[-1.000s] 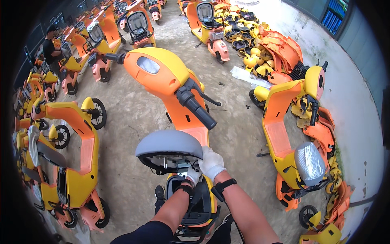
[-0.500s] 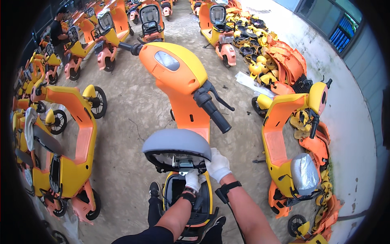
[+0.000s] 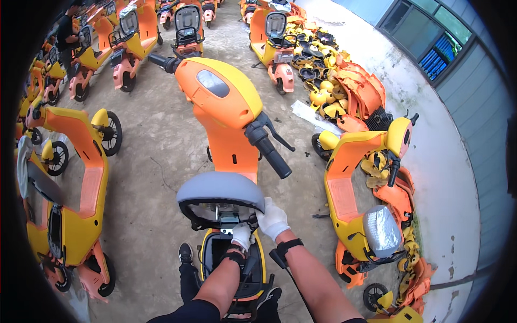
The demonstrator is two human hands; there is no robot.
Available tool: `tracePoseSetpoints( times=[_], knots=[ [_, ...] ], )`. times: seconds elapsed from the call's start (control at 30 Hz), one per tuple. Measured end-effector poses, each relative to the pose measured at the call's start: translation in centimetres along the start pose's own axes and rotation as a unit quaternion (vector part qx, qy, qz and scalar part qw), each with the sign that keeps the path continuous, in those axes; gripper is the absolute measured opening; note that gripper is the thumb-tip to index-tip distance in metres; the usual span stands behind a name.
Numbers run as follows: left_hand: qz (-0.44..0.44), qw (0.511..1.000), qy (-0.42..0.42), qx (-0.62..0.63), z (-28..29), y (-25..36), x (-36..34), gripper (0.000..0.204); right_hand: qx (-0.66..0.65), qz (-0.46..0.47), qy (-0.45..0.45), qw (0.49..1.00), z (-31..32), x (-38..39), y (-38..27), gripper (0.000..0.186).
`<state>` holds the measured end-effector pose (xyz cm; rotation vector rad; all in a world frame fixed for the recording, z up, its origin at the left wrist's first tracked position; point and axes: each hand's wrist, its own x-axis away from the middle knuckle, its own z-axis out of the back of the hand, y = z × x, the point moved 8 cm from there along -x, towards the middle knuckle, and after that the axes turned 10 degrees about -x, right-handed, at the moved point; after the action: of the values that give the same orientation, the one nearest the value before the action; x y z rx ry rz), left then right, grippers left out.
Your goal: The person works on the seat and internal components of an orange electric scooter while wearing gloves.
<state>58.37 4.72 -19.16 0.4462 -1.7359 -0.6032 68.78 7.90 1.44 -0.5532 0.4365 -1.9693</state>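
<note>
The orange and yellow scooter [image 3: 223, 142] stands right in front of me with its grey seat [image 3: 221, 188] tipped up. White-gloved, my right hand [image 3: 273, 219] is closed on the right edge of the seat. My left hand [image 3: 241, 235], also gloved, is just under the seat beside the metal hinge bracket [image 3: 228, 218]. Its fingers are curled in at the bracket, and what they pinch, if anything, is too small to make out. Below it opens the dark seat compartment [image 3: 215, 246], partly covered by my left forearm.
Another scooter [image 3: 86, 194] stands to the left, and one with a foil-covered seat [image 3: 350, 202] to the right. Loose orange and yellow body panels [image 3: 361, 89] are heaped along the white wall [image 3: 431, 140]. A person [image 3: 65, 35] stands among more scooters at the far left.
The whole scene has slid left in the picture as my head turned slightly right. Both hands keep about the same places on the seat and at the bracket.
</note>
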Motion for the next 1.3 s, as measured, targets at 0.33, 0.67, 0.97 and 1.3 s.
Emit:
tracePoseSetpoints(
  times=[0.33, 0.67, 0.97, 1.3],
  knots=[
    [-0.006, 0.980, -0.066, -0.187, 0.9, -0.3, -0.1, 0.018, -0.016, -0.030, -0.046, 0.998, 0.5, 0.4, -0.7, 0.035],
    [-0.100, 0.961, 0.002, -0.259, 1.0, 1.3, -0.1, 0.006, -0.041, 0.000, -0.028, 0.999, 0.6, 0.8, -0.9, 0.029],
    [-0.469, 0.588, -0.029, -0.658, -2.0, 4.4, -1.9, 0.041, -0.051, 0.012, -0.026, 0.998, 0.5, 0.5, -2.0, 0.029],
    [-0.195, 0.934, 0.060, -0.292, 3.5, -2.4, -2.5, 0.021, -0.039, 0.008, -0.028, 0.999, 0.6, 0.5, -1.0, 0.029]
  ],
)
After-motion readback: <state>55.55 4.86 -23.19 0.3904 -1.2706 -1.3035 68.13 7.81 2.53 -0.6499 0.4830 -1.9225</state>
